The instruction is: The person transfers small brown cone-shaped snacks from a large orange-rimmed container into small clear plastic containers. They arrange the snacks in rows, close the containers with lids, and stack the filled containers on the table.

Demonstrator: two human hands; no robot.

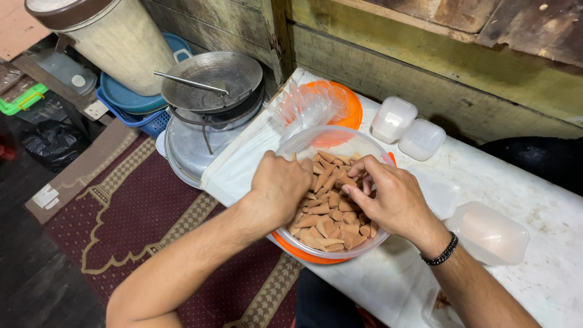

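Together, my left hand (280, 182) and right hand (382, 195) were dug, fingers curled, into the small tan cone-shaped pieces (331, 215) heaped in the clear round plastic bowl (303, 141) on the white tabletop (546, 212), loosely gathering some.

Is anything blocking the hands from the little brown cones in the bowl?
Nothing visible. The left hand and right hand are already inside the clear bowl, touching the brown cones; the bowl has no lid on.
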